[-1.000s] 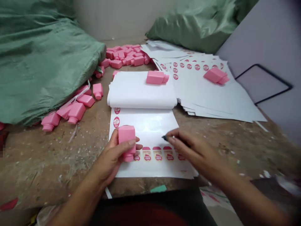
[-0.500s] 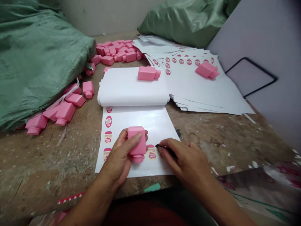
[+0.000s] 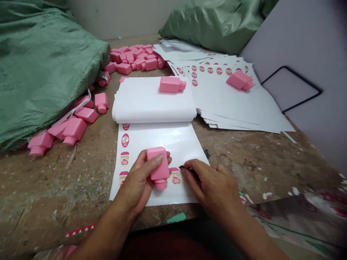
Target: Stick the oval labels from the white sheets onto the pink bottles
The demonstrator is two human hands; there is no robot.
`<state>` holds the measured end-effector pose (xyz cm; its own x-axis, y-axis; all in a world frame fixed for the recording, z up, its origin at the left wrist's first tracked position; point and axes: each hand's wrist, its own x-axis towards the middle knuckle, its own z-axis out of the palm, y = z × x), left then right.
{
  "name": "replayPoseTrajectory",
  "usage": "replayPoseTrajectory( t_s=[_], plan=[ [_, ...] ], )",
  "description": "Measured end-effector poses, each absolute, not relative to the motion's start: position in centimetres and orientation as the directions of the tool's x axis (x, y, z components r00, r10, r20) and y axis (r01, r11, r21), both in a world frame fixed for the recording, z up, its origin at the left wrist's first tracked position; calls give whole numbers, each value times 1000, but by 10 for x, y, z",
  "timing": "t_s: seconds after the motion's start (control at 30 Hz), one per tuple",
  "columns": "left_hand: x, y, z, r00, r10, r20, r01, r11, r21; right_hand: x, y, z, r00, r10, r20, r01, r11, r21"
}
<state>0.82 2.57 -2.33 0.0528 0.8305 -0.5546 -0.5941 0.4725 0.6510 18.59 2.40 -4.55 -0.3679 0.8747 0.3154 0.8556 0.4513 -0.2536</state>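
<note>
My left hand point(image 3: 145, 173) is closed around a pink plastic bottle point(image 3: 158, 164), thumb across its flat side and its neck pointing toward me. Beneath it lies a white sticker sheet point(image 3: 157, 135) with rows of printed labels along its left and lower parts. Pinched in my right hand point(image 3: 214, 180) is a thin black tool, mostly hidden by the fingers; its kind does not show. Its dark tip point(image 3: 181, 167) is at the top corner of a "BABY" label point(image 3: 175, 176), just right of the bottle. The sheet's far part is rolled back, with another pink bottle point(image 3: 171, 85) lying on it.
A heap of pink bottles point(image 3: 135, 57) lies at the back, with several more beside the green sack point(image 3: 48, 76) at left. Stacked label sheets point(image 3: 238, 108) spread at right, a bottle point(image 3: 240, 80) on top. Another green sack point(image 3: 208, 27) and a black metal bracket point(image 3: 300, 74) stand behind.
The bottle in my left hand has tilted slightly, its neck shifting a little right. My right hand stays at the same label with almost no movement.
</note>
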Motion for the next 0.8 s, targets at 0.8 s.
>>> replayPoseTrajectory(
  t_s=[0.8],
  plan=[
    [4,29,-23,68,791,-608,-682,482,550,194,12,-50,-404,882,244,799,470,-375]
  ],
)
